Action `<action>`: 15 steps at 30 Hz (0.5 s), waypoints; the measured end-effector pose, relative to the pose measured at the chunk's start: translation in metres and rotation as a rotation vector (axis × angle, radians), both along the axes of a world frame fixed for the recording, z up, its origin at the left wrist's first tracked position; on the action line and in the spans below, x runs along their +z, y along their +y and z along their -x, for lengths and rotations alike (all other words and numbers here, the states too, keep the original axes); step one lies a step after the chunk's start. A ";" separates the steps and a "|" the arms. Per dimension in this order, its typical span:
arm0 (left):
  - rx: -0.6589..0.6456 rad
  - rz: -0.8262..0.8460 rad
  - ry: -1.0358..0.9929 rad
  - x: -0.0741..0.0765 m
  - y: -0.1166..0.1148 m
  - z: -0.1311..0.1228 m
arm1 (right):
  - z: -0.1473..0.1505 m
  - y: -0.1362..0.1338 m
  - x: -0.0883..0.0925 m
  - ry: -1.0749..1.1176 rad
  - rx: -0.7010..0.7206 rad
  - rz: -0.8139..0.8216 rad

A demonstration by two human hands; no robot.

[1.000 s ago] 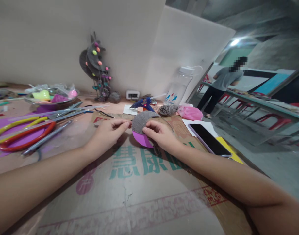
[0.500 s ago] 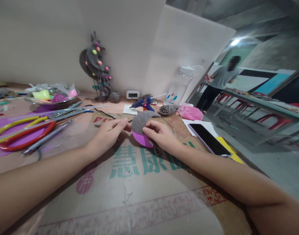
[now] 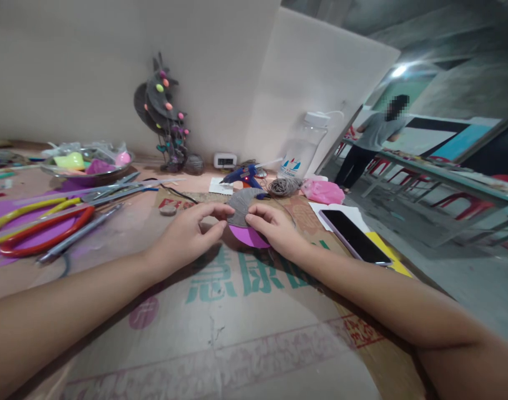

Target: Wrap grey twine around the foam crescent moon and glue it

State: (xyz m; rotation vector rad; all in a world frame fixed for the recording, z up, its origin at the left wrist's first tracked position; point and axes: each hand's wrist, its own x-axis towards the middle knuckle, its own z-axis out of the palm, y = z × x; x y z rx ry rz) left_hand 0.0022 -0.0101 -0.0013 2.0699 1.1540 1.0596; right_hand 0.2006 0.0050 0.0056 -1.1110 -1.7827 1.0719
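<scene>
Far left, a metal bowl (image 3: 87, 169) holds bright plastic bits. Nearer, red and yellow scissors (image 3: 37, 222) lie on purple foam beside grey sticks (image 3: 81, 233). A grey ornament (image 3: 164, 116) with coloured beads stands at the far wall, with a blue glue gun (image 3: 241, 176) and a clear bottle (image 3: 303, 147) to its right. A dark phone (image 3: 353, 229) lies to the right on white paper, near a pink bag (image 3: 323, 192). Printed cardboard (image 3: 237, 322) covers the near surface. Far right, a person (image 3: 372, 141) stands at a long table (image 3: 437, 176).

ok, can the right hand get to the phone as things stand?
Probably yes. The phone lies flat just to the right of the right hand, with nothing standing between. But that hand grips the purple disc, so it isn't free.
</scene>
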 end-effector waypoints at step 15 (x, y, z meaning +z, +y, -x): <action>0.004 -0.031 0.071 0.003 -0.001 0.000 | 0.002 -0.002 0.006 0.000 -0.017 0.100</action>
